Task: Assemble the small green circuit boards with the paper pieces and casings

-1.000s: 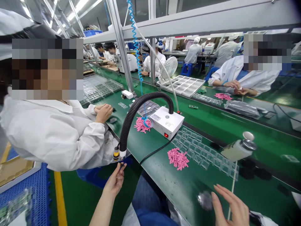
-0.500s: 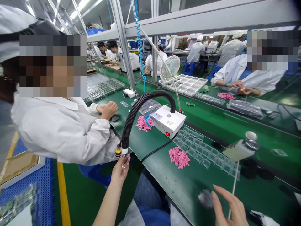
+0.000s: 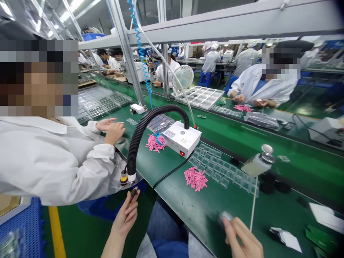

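Note:
My left hand is raised past the bench edge, just below the nozzle of a black flexible hose. Its thumb and fingers pinch a small dark flat piece, whose exact kind I cannot make out. Low over the bench, my right hand has its thumb and forefinger closed on a small greyish, see-through lump, blurred. Left of it on the green bench lies a pile of pink strips, with rows of clear plastic square pieces behind.
The hose arches from a white box with a red switch. A metal-topped bottle stands at the right. A co-worker's sleeve is close on the left, near a second pink pile. Black cable crosses the bench.
My left hand has drawn slightly down and away from the nozzle, the piece still in its fingers. My right hand has closed on the see-through lump that lay on the bench. The view has shifted.

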`<state>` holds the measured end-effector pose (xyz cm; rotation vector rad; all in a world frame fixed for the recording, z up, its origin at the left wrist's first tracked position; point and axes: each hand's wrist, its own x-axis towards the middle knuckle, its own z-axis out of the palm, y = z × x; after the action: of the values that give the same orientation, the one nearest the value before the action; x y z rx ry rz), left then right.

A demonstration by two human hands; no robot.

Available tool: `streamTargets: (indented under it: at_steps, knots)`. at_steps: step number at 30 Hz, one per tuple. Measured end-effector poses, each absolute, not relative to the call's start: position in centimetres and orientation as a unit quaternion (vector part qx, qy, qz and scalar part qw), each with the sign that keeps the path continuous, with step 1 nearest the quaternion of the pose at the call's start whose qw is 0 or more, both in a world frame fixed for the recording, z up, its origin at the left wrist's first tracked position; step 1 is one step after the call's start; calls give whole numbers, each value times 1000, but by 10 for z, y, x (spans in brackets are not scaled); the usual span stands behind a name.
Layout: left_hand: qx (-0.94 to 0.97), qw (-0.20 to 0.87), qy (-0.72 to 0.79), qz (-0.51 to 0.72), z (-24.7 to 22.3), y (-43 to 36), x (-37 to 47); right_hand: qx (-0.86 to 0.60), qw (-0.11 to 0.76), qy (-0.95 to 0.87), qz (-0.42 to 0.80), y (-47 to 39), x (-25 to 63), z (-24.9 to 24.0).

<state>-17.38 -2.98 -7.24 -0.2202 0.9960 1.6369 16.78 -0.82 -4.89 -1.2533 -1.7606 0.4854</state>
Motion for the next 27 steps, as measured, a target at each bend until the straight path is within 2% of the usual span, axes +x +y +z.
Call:
streamTargets:
  at_steps: [3,8,15,22,27]
  knots:
    - [-72,592,432,676,-72,-43,-163,-521,451,-693,212,-8,162,-47]
    - [108,613,490,610,-56,-31,-115,-511,465,-664,287,-7,142,-37]
    - [228,657,438,570,-16,-4,-37,-433,495,-635,405,-6,114,-19]
    - [196,689,430,550,-14,-3,-18,-437,498,-640,389,-2,115,-13]
    - [189,701,417,547,-14,-3,-10,-467,489,-660,327,1,115,-13]
